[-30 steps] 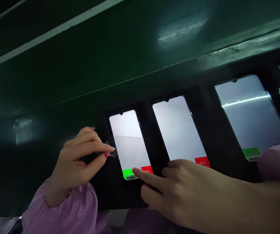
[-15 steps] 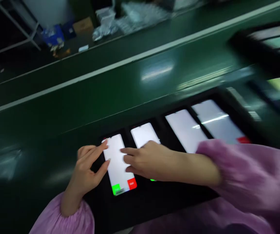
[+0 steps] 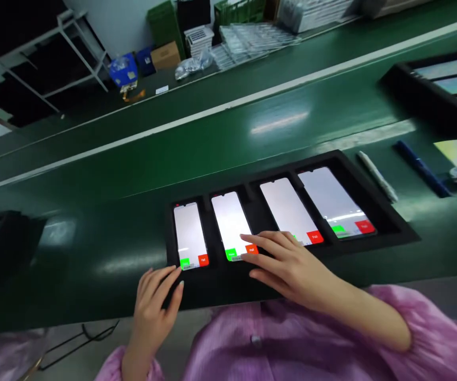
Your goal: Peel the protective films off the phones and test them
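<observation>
Several lit phones lie face up in the slots of a black foam tray [image 3: 287, 264]. The leftmost phone [image 3: 190, 233] has a white screen with a green and a red box at its lower end. My left hand [image 3: 154, 299] rests at that lower end, fingers apart, holding nothing. Over the lower right of the second phone [image 3: 230, 219] is my right hand [image 3: 284, 262], its fingers spread; whether they touch the glass I cannot tell. Further right lie a third phone [image 3: 287, 203] and a fourth, greyer phone [image 3: 331, 196].
Right of the tray lie a white pen [image 3: 377, 176] and a dark blue pen [image 3: 422, 168]. Another black tray [image 3: 406, 84] with lit screens stands at the upper right. A dark tray [image 3: 9, 238] sits at the far left. Beyond the green bench are a blue box [image 3: 123, 71] and plastic-wrapped stacks [image 3: 248, 45].
Both hands have drawn back toward the bench's near edge. My right hand has gone from the leftmost phone to the second one, and my left hand has left the leftmost phone's upper side.
</observation>
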Tool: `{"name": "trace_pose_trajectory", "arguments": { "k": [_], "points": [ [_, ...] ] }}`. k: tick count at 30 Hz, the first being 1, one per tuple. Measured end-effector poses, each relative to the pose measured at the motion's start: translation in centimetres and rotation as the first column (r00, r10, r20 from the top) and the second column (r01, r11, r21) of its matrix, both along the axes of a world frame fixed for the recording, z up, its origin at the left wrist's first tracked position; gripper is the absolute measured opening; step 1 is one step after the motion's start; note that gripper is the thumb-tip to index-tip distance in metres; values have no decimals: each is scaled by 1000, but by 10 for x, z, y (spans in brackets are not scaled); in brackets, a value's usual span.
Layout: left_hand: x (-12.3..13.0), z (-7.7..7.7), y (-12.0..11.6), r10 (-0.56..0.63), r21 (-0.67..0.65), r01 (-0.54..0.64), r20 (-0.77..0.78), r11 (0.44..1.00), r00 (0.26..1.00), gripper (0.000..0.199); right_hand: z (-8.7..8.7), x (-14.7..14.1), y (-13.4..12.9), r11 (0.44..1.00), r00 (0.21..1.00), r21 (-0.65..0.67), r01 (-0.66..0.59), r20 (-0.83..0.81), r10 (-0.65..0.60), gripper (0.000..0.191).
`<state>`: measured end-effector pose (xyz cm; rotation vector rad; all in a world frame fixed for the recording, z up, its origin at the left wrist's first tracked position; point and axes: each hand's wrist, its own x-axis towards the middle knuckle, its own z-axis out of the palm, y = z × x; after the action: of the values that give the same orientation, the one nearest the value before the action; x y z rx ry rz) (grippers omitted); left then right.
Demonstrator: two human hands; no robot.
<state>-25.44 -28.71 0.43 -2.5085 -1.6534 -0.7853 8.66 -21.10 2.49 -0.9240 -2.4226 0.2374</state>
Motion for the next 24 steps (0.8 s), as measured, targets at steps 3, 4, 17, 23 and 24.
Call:
{"name": "trace_pose_trajectory", "arguments": {
  "k": [3, 4, 17, 23, 24],
  "points": [
    [9, -14, -23, 94, 41, -94, -5, 995, 996, 35, -16, -11, -14, 994, 994, 66, 90, 49, -93, 35],
    [11, -18, -25, 136, 56, -135, -19, 989, 991, 35, -17, -15, -15, 989, 990, 87, 120, 62, -125, 37],
    [90, -10, 4, 112, 181, -108, -14, 978, 994, 28, -26, 106, -43, 838, 842, 109, 535, 9, -539, 34],
    [117, -18, 15, 76, 177, -68, -37, 982, 996, 26, -28, 148, -42, 734, 740, 162, 660, 28, -672, 30],
    [120, -20, 17, 85, 187, -74, -51, 980, 995, 26, -27, 151, -39, 737, 748, 158, 657, -20, -663, 29]
  ]
}}
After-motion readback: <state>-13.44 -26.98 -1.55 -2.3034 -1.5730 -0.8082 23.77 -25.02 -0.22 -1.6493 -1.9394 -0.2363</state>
